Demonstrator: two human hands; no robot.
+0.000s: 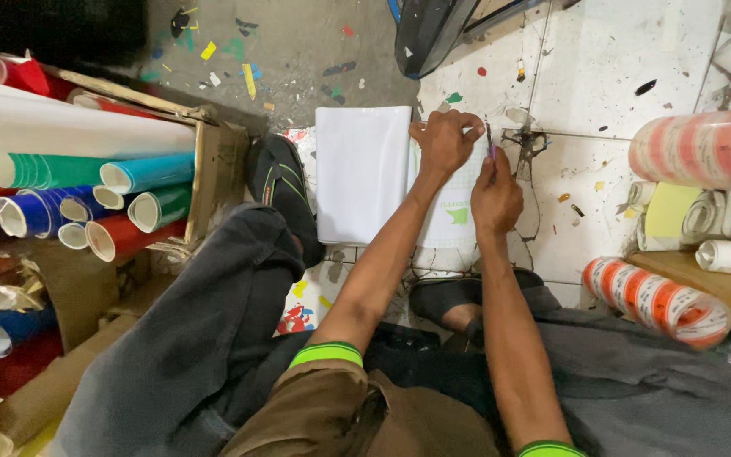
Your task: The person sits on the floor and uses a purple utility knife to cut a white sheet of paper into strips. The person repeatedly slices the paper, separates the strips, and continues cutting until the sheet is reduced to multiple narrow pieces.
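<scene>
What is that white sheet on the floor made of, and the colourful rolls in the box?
The white sheet looks like thin paper-backed vinyl or plain paper: smooth, matte, folded flat, with a printed grid on the part under the left hand. The coloured rolls look like glossy plastic film, probably sticker vinyl, since they shine and show white inner linings. The box seems to be brown cardboard with frayed edges.
</scene>
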